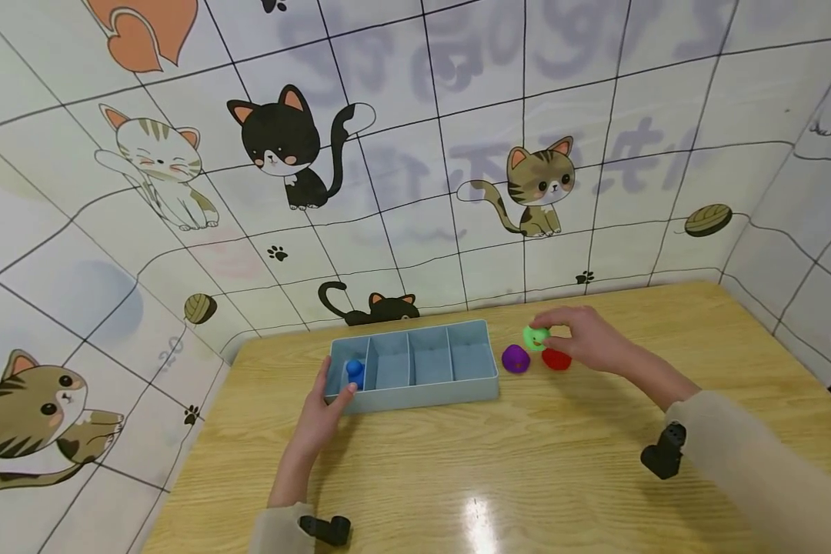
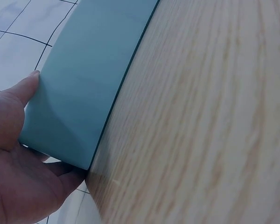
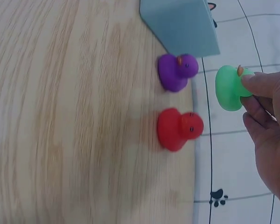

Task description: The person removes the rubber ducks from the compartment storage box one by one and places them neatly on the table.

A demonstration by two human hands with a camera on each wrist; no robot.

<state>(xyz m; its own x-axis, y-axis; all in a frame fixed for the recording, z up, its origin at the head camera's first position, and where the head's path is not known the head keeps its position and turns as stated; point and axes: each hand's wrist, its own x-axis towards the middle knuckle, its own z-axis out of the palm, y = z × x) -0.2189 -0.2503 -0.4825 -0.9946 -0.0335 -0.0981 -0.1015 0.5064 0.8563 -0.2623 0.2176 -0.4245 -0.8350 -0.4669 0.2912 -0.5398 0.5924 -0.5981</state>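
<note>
A pale blue box with several compartments in a row stands on the table. Its leftmost compartment holds a blue rubber duck. My left hand grips the box's left end, thumb at the front rim, as the left wrist view also shows. To the right of the box, my right hand pinches a green rubber duck by its head, raised above the table. Below and beside it are a purple rubber duck, close to the box's right end, and a red rubber duck, partly hidden by my right hand in the head view.
The wooden table runs back to a white wall covering with grid lines and cartoon cats. Similar covering stands along the left and right sides. A small dark device sits at each cuff.
</note>
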